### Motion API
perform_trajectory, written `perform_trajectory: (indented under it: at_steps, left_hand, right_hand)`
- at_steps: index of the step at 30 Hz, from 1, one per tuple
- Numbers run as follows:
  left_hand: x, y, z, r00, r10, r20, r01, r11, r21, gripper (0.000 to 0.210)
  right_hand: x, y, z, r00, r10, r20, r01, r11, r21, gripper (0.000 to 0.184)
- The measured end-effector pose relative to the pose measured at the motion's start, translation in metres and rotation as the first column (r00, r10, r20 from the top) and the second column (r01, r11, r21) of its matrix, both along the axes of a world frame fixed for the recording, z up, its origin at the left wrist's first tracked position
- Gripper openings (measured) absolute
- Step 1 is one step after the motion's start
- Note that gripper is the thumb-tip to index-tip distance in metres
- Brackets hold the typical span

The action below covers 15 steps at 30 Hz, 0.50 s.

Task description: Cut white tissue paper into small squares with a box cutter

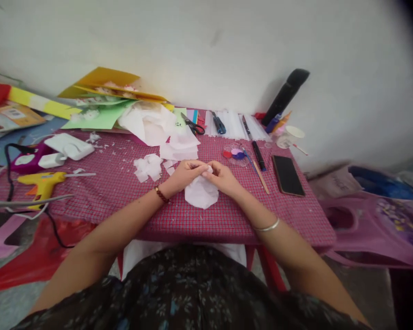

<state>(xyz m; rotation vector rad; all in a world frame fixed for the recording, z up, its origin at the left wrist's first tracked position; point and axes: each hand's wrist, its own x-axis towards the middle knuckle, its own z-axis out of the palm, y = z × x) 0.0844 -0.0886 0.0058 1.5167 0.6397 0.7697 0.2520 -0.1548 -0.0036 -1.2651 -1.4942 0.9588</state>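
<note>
My left hand (190, 173) and my right hand (220, 177) meet over the front middle of the table. Both are closed, thumbs and fingertips pinching a small white piece, which looks like tissue paper, between them. Just below my fingers a rounded white tissue paper sheet (202, 195) shows; whether it joins the pinched piece is hidden by my hands. Left of my left hand lies a pile of cut white paper pieces (149, 167). Beyond it are larger white paper sheets (179, 147).
A yellow glue gun (48, 183) and a power strip with a white adapter (70, 145) lie at left. Scissors (193, 124), a utility knife (219, 123), a paint palette (234, 154), a wooden stick (261, 178) and a phone (288, 175) lie behind and right. Coloured paper (101, 114) leans at the back.
</note>
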Motion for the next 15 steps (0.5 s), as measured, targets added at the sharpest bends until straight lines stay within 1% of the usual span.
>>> perform_trajectory:
  at_steps: [2,4,8,12,15]
  left_hand:
    - [0.002,-0.001,0.0,0.999,0.045,0.021,-0.045,0.999,-0.027,0.029]
    - [0.002,-0.001,0.0,0.997,0.076,0.031,-0.075,0.997,-0.02,0.031]
    - [0.004,-0.004,-0.002,0.995,0.092,0.041,-0.091,0.995,-0.025,0.03]
    - [0.008,-0.003,-0.005,0.992,0.11,0.059,-0.107,0.993,-0.056,0.028]
    - [0.005,-0.001,-0.002,0.988,0.135,0.071,-0.133,0.991,-0.028,0.023]
  right_hand:
    - [-0.003,0.001,-0.001,1.0,-0.024,-0.006,0.024,1.0,-0.009,0.031]
    - [-0.004,0.002,0.0,0.999,-0.033,-0.008,0.033,0.999,0.014,0.031]
    - [-0.003,0.0,-0.001,1.0,-0.028,0.012,0.028,0.999,0.039,0.029]
    - [0.002,-0.002,-0.006,0.998,-0.045,0.038,0.044,0.999,0.014,0.027]
    - [0.007,-0.003,-0.01,0.996,-0.081,0.039,0.081,0.997,-0.014,0.029]
